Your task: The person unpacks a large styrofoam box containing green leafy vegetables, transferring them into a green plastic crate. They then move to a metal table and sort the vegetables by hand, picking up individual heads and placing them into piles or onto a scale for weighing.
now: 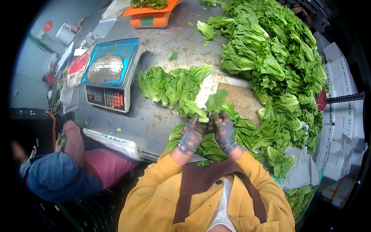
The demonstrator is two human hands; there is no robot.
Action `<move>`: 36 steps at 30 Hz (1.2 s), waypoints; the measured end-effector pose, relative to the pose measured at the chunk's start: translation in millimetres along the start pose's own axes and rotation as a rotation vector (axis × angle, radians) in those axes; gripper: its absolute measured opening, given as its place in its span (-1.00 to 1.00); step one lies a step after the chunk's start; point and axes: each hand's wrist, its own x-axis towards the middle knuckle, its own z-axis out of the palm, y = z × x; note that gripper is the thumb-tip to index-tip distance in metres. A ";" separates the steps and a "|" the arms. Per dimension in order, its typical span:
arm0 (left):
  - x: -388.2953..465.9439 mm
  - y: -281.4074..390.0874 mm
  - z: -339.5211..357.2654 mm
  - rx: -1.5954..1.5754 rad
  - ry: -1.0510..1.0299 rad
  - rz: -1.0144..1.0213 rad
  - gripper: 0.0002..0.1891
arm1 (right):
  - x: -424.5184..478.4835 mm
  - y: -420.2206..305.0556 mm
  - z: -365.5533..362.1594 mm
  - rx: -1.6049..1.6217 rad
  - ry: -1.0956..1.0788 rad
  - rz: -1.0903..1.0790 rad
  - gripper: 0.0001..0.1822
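Observation:
Both my hands wear dark gloves with a floral print and meet over the near part of the metal table. My left hand (192,134) is closed around the base of a small head of green leaf lettuce (192,109). Close beside it, my right hand (223,132) has its fingers on a loose lettuce leaf (216,101), which is blurred. Several lettuce heads (174,87) lie side by side just beyond my left hand. More loose leaves (213,148) lie beneath my wrists.
A large lettuce pile (269,52) covers the right side, beside a brown board (239,98). A digital scale (107,72) with a blue tray stands left; an orange scale (149,20) holds greens at the far edge. A person in a blue hood (55,171) is at the lower left. White boxes (342,78) are stacked right.

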 end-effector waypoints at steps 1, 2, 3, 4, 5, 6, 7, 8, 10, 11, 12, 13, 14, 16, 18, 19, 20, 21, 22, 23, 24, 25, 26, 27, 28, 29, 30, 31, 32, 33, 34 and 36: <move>1.4 3.3 0.6 -0.081 0.013 -0.023 -0.71 | 3.9 4.2 -3.3 0.367 -0.011 0.149 -0.86; 0.7 -0.4 3.1 0.054 0.094 0.099 -0.65 | 5.6 7.7 -3.8 0.517 0.091 0.239 -0.83; -5.5 -1.2 13.4 0.278 0.046 0.211 -0.62 | 7.2 8.5 -5.2 0.385 0.035 0.271 -0.82; -12.2 -0.3 22.7 0.506 -0.001 0.322 -0.59 | 7.6 8.0 -10.1 0.255 -0.022 0.298 -0.81; -14.1 1.5 27.5 0.734 -0.047 0.432 -0.56 | 7.3 7.1 -15.7 0.124 -0.078 0.323 -0.79; -12.2 5.3 25.8 0.952 -0.052 0.544 -0.49 | 0.6 -6.9 -14.1 -0.096 -0.356 0.224 -0.73; -7.1 12.9 26.4 1.001 -0.145 0.648 -0.46 | 3.5 2.0 -12.7 -0.317 -0.288 0.017 -0.66; -7.7 24.9 28.1 1.082 -0.071 0.671 -0.44 | 7.6 -3.4 -20.0 -0.357 -0.314 0.178 -0.63; -4.1 53.4 39.3 1.479 0.071 1.009 -0.46 | 20.6 -23.7 -13.4 -0.455 -0.331 0.211 -0.58; -1.8 68.7 45.1 1.742 0.192 1.192 -0.47 | 29.9 -21.1 -16.3 -0.508 -0.315 0.077 -0.55; -1.8 83.3 49.0 1.945 0.344 1.305 -0.48 | 38.5 -41.4 1.4 -0.570 -0.311 0.098 -0.56; -1.2 91.6 50.0 2.117 0.414 1.261 -0.47 | 43.3 -49.8 16.4 -0.426 -0.199 0.005 -0.60; 0.8 97.0 52.2 2.293 0.482 1.206 -0.46 | 68.0 -53.7 17.5 -0.749 -0.219 -0.143 -0.66; 7.0 100.5 50.8 2.442 0.522 1.187 -0.47 | 108.8 -66.3 27.7 -1.045 -0.241 -0.493 -0.58; 14.1 102.0 46.3 2.325 0.442 1.002 -0.52 | 156.2 -48.6 25.3 -1.414 -0.117 -0.761 -0.53; 14.5 103.2 46.0 2.258 0.411 0.915 -0.54 | 170.9 -46.0 28.2 -1.570 -0.110 -0.847 -0.52; 12.2 102.8 48.0 2.548 0.524 0.918 -0.59 | 175.3 -46.2 23.8 -1.619 -0.184 -0.702 -0.53; 10.1 103.0 48.9 2.529 0.494 0.977 -0.55 | 173.2 -53.8 23.8 -1.667 -0.255 -0.552 -0.53; 7.7 103.7 49.9 2.509 0.461 1.036 -0.52 | 171.5 -59.8 21.0 -1.709 -0.322 -0.398 -0.53; 5.9 104.7 50.2 2.488 0.425 1.094 -0.48 | 174.5 -54.4 7.5 -1.645 -0.249 -0.426 -0.58; 6.4 108.2 43.1 2.351 0.356 1.085 -0.48 | 168.1 -55.0 1.6 -1.545 -0.153 -0.316 -0.60; 6.7 109.7 40.9 2.206 0.280 1.074 -0.49 | 158.1 -56.6 -8.1 -1.450 -0.048 -0.204 -0.61; 4.5 109.6 42.2 2.271 0.278 1.098 -0.50 | 148.8 -60.5 -18.3 -1.166 -0.041 -0.048 -0.60; -0.5 106.4 47.5 2.336 0.280 1.117 -0.51 | 136.6 -63.4 -27.5 -0.878 -0.034 0.102 -0.58; -3.6 101.8 51.5 2.309 0.297 1.200 -0.53 | 118.5 -67.0 -32.4 -0.484 -0.107 0.193 -0.62; -3.5 94.2 50.7 2.191 0.239 1.216 -0.54 | 100.5 -72.0 -34.7 -0.293 -0.239 0.135 -0.64; -6.1 87.3 51.4 2.079 0.184 1.230 -0.54 | 87.8 -74.5 -38.9 -0.133 -0.326 0.203 -0.64; -11.3 80.6 47.7 1.974 0.140 1.231 -0.55 | 73.3 -78.0 -34.6 0.035 -0.414 0.278 -0.63; -11.5 68.0 46.7 1.714 -0.106 0.947 -0.55 | 56.4 -85.3 -27.6 -0.156 -0.461 0.216 -0.62; -14.1 55.5 45.8 1.341 -0.259 0.638 -0.56 | 37.9 -95.1 -13.1 -0.341 -0.518 0.156 -0.61; -15.6 42.5 45.3 1.042 -0.287 0.371 -0.57 | 27.5 -82.6 -16.9 -0.306 -0.501 0.265 -0.63; -6.4 19.3 34.0 0.877 -0.333 0.127 -0.60 | 3.8 -80.3 -13.1 -0.168 -0.443 0.251 -0.66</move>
